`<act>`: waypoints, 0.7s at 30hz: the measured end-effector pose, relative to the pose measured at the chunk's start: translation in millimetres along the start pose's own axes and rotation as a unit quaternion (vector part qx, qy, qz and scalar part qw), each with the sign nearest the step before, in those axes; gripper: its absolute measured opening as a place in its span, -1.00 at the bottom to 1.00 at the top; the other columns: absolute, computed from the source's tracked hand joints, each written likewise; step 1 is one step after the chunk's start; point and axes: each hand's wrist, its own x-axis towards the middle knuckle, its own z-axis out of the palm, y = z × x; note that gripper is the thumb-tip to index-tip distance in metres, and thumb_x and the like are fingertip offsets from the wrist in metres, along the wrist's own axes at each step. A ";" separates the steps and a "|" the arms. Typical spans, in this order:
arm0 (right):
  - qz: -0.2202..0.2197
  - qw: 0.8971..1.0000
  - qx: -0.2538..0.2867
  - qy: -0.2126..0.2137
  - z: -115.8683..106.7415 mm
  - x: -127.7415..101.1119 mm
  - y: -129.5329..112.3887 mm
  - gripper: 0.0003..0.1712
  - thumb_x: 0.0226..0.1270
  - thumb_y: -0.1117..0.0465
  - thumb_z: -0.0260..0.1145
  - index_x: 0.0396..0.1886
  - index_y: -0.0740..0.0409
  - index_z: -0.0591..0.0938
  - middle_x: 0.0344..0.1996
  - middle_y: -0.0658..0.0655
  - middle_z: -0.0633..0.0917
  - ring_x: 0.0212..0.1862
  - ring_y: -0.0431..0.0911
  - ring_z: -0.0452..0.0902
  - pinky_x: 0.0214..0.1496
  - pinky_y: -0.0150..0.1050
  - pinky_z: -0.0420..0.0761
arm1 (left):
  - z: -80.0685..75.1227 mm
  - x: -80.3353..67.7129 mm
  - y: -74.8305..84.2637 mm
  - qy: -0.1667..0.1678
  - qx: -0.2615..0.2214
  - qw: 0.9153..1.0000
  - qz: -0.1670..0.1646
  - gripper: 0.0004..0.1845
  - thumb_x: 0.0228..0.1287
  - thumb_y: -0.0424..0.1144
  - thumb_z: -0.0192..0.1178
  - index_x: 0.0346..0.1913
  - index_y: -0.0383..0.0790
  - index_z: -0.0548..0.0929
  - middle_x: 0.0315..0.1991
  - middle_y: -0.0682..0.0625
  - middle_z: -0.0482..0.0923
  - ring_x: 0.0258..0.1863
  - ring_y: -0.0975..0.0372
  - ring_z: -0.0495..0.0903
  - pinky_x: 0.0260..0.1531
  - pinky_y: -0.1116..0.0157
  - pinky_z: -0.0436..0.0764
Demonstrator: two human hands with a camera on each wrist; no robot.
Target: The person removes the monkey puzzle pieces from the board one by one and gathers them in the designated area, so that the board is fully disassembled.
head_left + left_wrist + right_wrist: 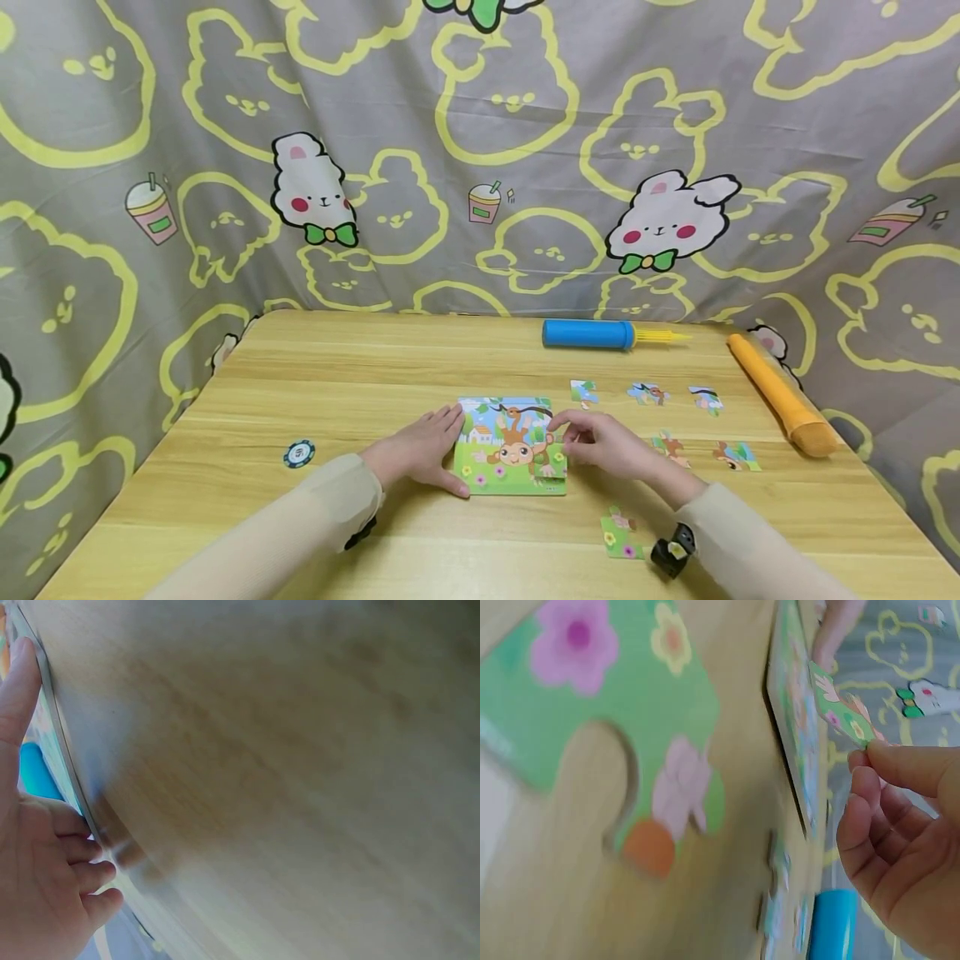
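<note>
A square jigsaw board [480, 485] with a monkey picture lies on the wooden table. My left hand [420, 450] rests at its left side, fingers along the upper left edge and thumb near the lower left corner. In the left wrist view, the straight thumb [21, 690] lies at the board's edge. Over the board's right side, my right hand [603, 446] pinches a green puzzle piece [840, 712] with flowers between thumb and fingertips. The piece is tilted above the board in the right wrist view. Another flowered puzzle piece [621, 533] lies below the right forearm.
Several loose pieces lie right of the board, among them a sky-coloured piece [583, 393] and a monkey-face piece [737, 456]. A blue pump [588, 334] lies at the back, a long orange object [780, 396] at the right edge. A round chip [299, 453] lies left.
</note>
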 end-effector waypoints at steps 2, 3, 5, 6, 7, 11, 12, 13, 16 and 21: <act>0.006 1.000 0.009 0.010 -6.6 -5.6 1.9 -0.73 0.25 0.40 0.22 -0.04 0.18 0.54 -0.43 0.05 0.54 -0.50 -0.18 0.37 -0.54 -0.37 0.43 | -0.2 -0.2 0.1 0.000 -0.001 1.000 0.000 0.19 -0.08 0.41 0.14 0.40 -0.40 -0.02 0.42 -0.23 -0.16 0.39 0.00 -0.14 0.32 0.12 -0.06; 0.009 1.000 0.013 0.015 -10.1 -8.7 3.1 -0.74 0.25 0.39 0.22 -0.05 0.20 0.54 -0.43 0.06 0.55 -0.50 -0.18 0.38 -0.54 -0.37 0.43 | -0.3 -0.4 0.1 0.000 -0.002 1.000 0.000 0.19 -0.08 0.41 0.14 0.40 -0.40 -0.02 0.42 -0.23 -0.16 0.39 0.00 -0.14 0.32 0.12 -0.06; 0.015 0.999 0.017 0.024 -17.7 -15.8 6.4 -0.76 0.25 0.38 0.23 -0.07 0.24 0.53 -0.43 0.07 0.56 -0.50 -0.18 0.39 -0.54 -0.36 0.44 | -0.6 -0.9 0.2 0.001 -0.004 1.000 0.001 0.19 -0.08 0.40 0.15 0.40 -0.41 -0.01 0.42 -0.24 -0.15 0.39 0.00 -0.14 0.32 0.12 -0.06; 0.018 0.999 0.019 0.030 -21.9 -19.9 8.2 -0.77 0.25 0.37 0.23 -0.09 0.26 0.52 -0.43 0.07 0.57 -0.49 -0.18 0.40 -0.53 -0.36 0.45 | -0.7 -1.0 0.2 0.001 -0.004 1.000 0.001 0.19 -0.08 0.40 0.15 0.40 -0.41 -0.01 0.42 -0.24 -0.15 0.39 0.00 -0.14 0.32 0.12 -0.06; 0.023 0.999 0.025 0.034 -26.0 -24.1 10.2 -0.78 0.25 0.36 0.23 -0.10 0.28 0.52 -0.42 0.08 0.57 -0.47 -0.18 0.42 -0.51 -0.35 0.48 | -0.7 -1.1 0.2 0.001 -0.005 1.000 0.001 0.19 -0.08 0.40 0.15 0.40 -0.41 -0.01 0.42 -0.24 -0.15 0.39 0.00 -0.14 0.32 0.12 -0.05; 0.047 0.997 0.026 0.057 -43.4 -44.4 17.5 -0.82 0.26 0.27 0.26 -0.19 0.27 0.53 -0.40 0.12 0.58 -0.41 -0.15 0.45 -0.46 -0.33 0.52 | -0.6 -1.4 -0.3 0.003 -0.007 1.000 0.001 0.19 -0.09 0.41 0.15 0.40 -0.41 -0.01 0.42 -0.24 -0.14 0.38 0.00 -0.14 0.32 0.12 -0.05; 0.056 0.996 0.024 0.063 -47.4 -49.8 19.8 -0.82 0.26 0.25 0.26 -0.21 0.26 0.53 -0.40 0.14 0.57 -0.41 -0.13 0.46 -0.46 -0.31 0.53 | -0.4 -1.4 -0.5 0.003 -0.008 1.000 0.001 0.20 -0.09 0.41 0.15 0.40 -0.41 -0.01 0.42 -0.24 -0.14 0.38 0.00 -0.14 0.32 0.12 -0.05; 0.064 0.995 0.025 0.068 -51.5 -55.3 21.9 -0.82 0.26 0.23 0.27 -0.24 0.25 0.54 -0.41 0.17 0.57 -0.43 -0.12 0.46 -0.49 -0.29 0.53 | -0.2 -1.2 -0.8 0.003 -0.008 1.000 0.002 0.20 -0.09 0.41 0.15 0.40 -0.41 -0.01 0.42 -0.24 -0.14 0.38 0.00 -0.14 0.32 0.12 -0.05; 0.085 0.992 0.037 0.081 -63.2 -71.9 28.8 -0.81 0.26 0.21 0.27 -0.27 0.27 0.55 -0.43 0.26 0.58 -0.48 -0.05 0.48 -0.52 -0.23 0.54 | 0.1 -1.1 -1.5 0.003 -0.007 1.000 0.001 0.20 -0.09 0.41 0.14 0.40 -0.41 -0.01 0.42 -0.24 -0.14 0.39 0.00 -0.14 0.32 0.12 -0.05; 0.110 0.989 0.037 0.094 -80.4 -97.1 40.9 -0.79 0.26 0.22 0.26 -0.26 0.32 0.56 -0.44 0.25 0.59 -0.44 0.01 0.52 -0.45 -0.22 0.57 | -0.1 -1.3 -2.1 0.003 -0.006 1.000 0.000 0.20 -0.10 0.42 0.14 0.40 -0.41 -0.01 0.42 -0.24 -0.15 0.38 -0.01 -0.14 0.32 0.12 -0.06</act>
